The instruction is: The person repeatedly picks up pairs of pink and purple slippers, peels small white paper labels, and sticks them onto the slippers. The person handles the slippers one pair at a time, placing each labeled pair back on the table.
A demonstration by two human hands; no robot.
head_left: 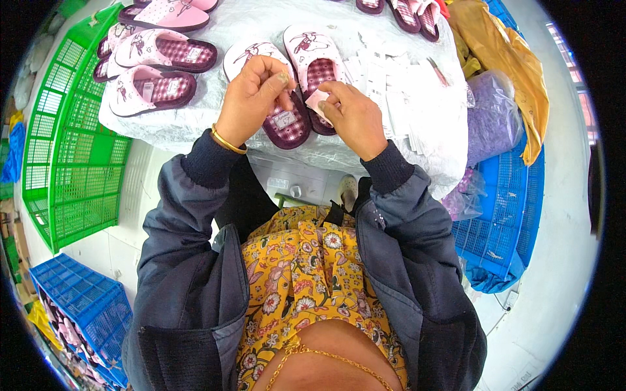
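My left hand (251, 98) and my right hand (352, 117) are raised close together over a pair of pink slippers (297, 72) with maroon checked lining. Both pinch a small pale pink tag (317, 100) between the fingertips. The slippers lie side by side on the white-covered table (195, 124), toes away from me. A gold bangle sits on my left wrist. To the right of the pair lies a heap of small white paper tags (398, 91).
More pink slippers (153, 58) lie at the table's left and far edge. A green crate (65, 143) stands at left, blue crates (81, 306) at lower left and at right (502, 215). Purple bags (492, 117) and yellow-brown cloth (505, 52) sit to the right.
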